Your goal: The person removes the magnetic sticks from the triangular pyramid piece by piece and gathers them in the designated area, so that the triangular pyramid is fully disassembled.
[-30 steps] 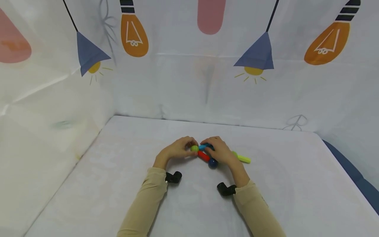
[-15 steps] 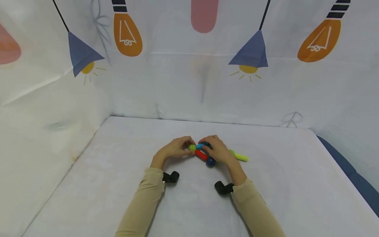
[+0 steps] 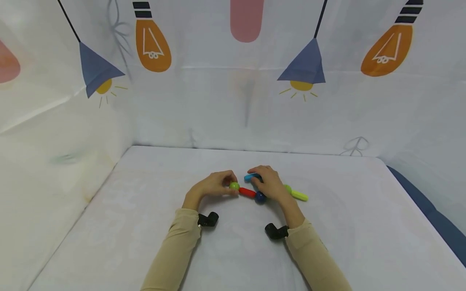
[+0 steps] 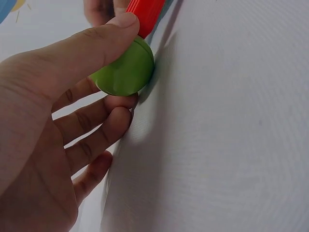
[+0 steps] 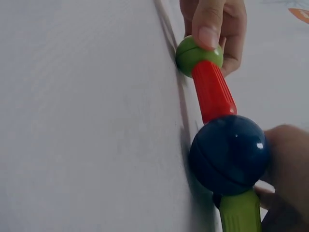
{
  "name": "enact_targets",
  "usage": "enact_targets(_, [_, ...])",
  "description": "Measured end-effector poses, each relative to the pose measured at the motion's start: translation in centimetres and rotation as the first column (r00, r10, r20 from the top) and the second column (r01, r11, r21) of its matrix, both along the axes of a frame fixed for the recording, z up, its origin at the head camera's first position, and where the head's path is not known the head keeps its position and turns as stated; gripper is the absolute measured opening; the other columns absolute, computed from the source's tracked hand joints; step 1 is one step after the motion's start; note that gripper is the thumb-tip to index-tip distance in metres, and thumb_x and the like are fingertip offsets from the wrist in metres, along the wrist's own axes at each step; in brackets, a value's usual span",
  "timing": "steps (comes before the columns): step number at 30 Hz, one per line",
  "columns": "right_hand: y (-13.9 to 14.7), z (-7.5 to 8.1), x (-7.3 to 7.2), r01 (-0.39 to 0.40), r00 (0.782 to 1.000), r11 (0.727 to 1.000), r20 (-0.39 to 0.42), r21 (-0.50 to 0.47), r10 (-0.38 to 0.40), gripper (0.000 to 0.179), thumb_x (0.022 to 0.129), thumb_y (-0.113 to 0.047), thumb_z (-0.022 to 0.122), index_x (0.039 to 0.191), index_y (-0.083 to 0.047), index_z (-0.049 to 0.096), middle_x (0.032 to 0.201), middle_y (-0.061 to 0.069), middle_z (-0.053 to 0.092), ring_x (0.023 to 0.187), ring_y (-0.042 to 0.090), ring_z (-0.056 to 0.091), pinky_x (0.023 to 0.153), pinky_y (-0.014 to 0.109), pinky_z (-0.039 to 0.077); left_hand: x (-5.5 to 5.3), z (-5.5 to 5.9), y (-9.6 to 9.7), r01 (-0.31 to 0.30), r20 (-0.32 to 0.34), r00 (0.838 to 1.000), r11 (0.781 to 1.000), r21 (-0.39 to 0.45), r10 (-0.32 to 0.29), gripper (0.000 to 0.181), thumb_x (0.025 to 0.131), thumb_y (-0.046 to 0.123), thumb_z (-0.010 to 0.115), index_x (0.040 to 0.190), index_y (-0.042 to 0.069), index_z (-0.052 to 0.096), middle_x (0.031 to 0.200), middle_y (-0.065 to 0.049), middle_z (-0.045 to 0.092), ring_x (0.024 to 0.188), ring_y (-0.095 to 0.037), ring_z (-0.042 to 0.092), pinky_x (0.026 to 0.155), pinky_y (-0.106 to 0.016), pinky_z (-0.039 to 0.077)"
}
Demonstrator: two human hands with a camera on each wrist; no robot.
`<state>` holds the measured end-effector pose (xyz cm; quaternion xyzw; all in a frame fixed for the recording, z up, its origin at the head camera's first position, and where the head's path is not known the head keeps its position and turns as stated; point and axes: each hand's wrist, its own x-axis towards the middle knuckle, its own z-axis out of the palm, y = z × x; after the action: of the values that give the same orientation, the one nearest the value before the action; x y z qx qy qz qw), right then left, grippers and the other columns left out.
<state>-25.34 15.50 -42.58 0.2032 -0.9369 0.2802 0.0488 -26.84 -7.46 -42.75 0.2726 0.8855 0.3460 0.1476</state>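
My left hand [image 3: 214, 185] pinches a green ball [image 3: 234, 186] between thumb and fingers, just above the white surface. From that ball a ribbed red stick [image 3: 247, 192] runs to a navy ball [image 3: 260, 197]; they look like magnetic building sticks and balls. In the right wrist view, a yellow-green stick [image 5: 240, 212] joins the navy ball's near side. My right hand [image 3: 271, 185] holds a light blue stick [image 3: 249, 177] by its right part, which the fingers partly hide. The blue stick's left end stands apart from the green ball.
Right of my right hand lie another green ball [image 3: 288, 188] and a yellow-green stick [image 3: 299, 196]. Both wrists carry black cameras [image 3: 208, 219]. A white sheet [image 3: 218, 105] with printed lamps and bulbs hangs behind the white table [image 3: 153, 169].
The green ball and the blue stick's end were together and are now apart. The left hand with the ball has come slightly nearer, and the red stick has swung flatter. The head view has shifted.
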Motion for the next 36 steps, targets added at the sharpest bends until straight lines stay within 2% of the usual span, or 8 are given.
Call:
enact_targets(4, [0.1, 0.9, 0.6, -0.048, 0.998, 0.998, -0.049, -0.032, 0.047, 0.024, 0.093, -0.015, 0.057, 0.116, -0.012, 0.062, 0.115, 0.007, 0.063, 0.107, 0.027, 0.053, 0.093, 0.05, 0.041, -0.1, -0.1, -0.1, 0.008, -0.002, 1.0, 1.0, 0.011, -0.008, 0.032, 0.079, 0.04, 0.074, 0.102, 0.024, 0.058, 0.094, 0.005, 0.058, 0.089, -0.012, 0.052, 0.083, -0.03, 0.043])
enact_targets(7, [0.2, 1.4, 1.3, -0.131, 0.991, 0.99, -0.014, -0.047, 0.131, 0.021, 0.093, -0.017, 0.058, 0.112, -0.011, 0.063, 0.106, 0.003, 0.065, 0.097, 0.02, 0.057, 0.088, 0.041, 0.046, 0.0, -0.1, -0.2, 0.014, -0.007, 1.0, 1.0, 0.016, -0.014, 0.033, 0.079, 0.04, 0.074, 0.103, 0.024, 0.058, 0.095, 0.005, 0.058, 0.091, -0.011, 0.052, 0.085, -0.031, 0.043])
enact_targets(13, [-0.4, 1.3, 2.0, -0.283, 0.959, 0.957, 0.012, 0.066, 0.282, 0.018, 0.092, -0.019, 0.061, 0.107, -0.01, 0.063, 0.092, -0.003, 0.065, 0.082, 0.009, 0.059, 0.073, 0.027, 0.049, 0.0, -0.2, -0.4, 0.026, -0.02, 0.999, 1.0, 0.009, -0.025, 0.036, 0.078, 0.04, 0.075, 0.106, 0.024, 0.058, 0.097, 0.006, 0.059, 0.094, -0.011, 0.052, 0.088, -0.031, 0.043])
enact_targets(17, [-0.9, 1.1, 2.2, -0.272, 0.962, 0.954, 0.004, 0.125, 0.274, 0.018, 0.089, -0.021, 0.065, 0.105, -0.013, 0.064, 0.087, -0.006, 0.065, 0.077, 0.004, 0.058, 0.077, 0.027, 0.045, 0.0, -0.3, -0.4, 0.04, -0.031, 0.999, 0.999, 0.012, -0.039, 0.036, 0.078, 0.038, 0.075, 0.108, 0.024, 0.058, 0.098, 0.006, 0.059, 0.095, -0.01, 0.052, 0.089, -0.031, 0.042])
enact_targets(22, [-1.1, 1.2, 2.5, -0.243, 0.97, 0.963, 0.022, 0.119, 0.242, 0.018, 0.088, -0.021, 0.067, 0.104, -0.014, 0.064, 0.085, -0.007, 0.064, 0.075, 0.004, 0.057, 0.077, 0.03, 0.043, 0.0, -0.5, -0.3, 0.042, -0.043, 0.998, 0.999, 0.017, -0.041, 0.034, 0.08, 0.036, 0.075, 0.108, 0.025, 0.059, 0.097, 0.008, 0.059, 0.094, -0.01, 0.053, 0.089, -0.03, 0.043])
enact_targets(28, [-0.8, 1.0, 2.4, -0.268, 0.963, 0.954, 0.023, 0.131, 0.268, 0.019, 0.087, -0.022, 0.068, 0.104, -0.014, 0.065, 0.085, -0.007, 0.063, 0.075, 0.006, 0.055, 0.079, 0.032, 0.039, 0.0, -0.4, -0.1, 0.054, -0.038, 0.998, 0.998, 0.028, -0.053, 0.028, 0.084, 0.028, 0.07, 0.109, 0.023, 0.06, 0.102, 0.007, 0.06, 0.096, -0.011, 0.054, 0.089, -0.031, 0.044])
enact_targets(31, [-0.7, 0.9, 2.4, -0.284, 0.959, 0.945, 0.032, 0.162, 0.283, 0.019, 0.087, -0.025, 0.068, 0.104, -0.017, 0.066, 0.089, -0.009, 0.062, 0.077, 0.006, 0.053, 0.081, 0.033, 0.039, 0.0, -0.5, -0.1, 0.025, -0.064, 0.998, 0.999, 0.049, -0.022, 0.028, 0.085, 0.021, 0.066, 0.113, 0.02, 0.06, 0.106, 0.005, 0.06, 0.097, -0.013, 0.054, 0.087, -0.031, 0.045])
enact_targets(36, [-0.7, 1.0, 2.4, -0.287, 0.958, 0.948, 0.064, 0.139, 0.281, 0.02, 0.086, -0.026, 0.069, 0.105, -0.019, 0.066, 0.09, -0.011, 0.062, 0.078, 0.004, 0.053, 0.083, 0.03, 0.04, -0.3, -0.7, 0.1, -0.08, -0.144, 0.985, 0.993, 0.082, 0.091, 0.033, 0.088, 0.023, 0.066, 0.12, 0.017, 0.058, 0.112, 0.002, 0.06, 0.098, -0.015, 0.056, 0.086, -0.033, 0.046])
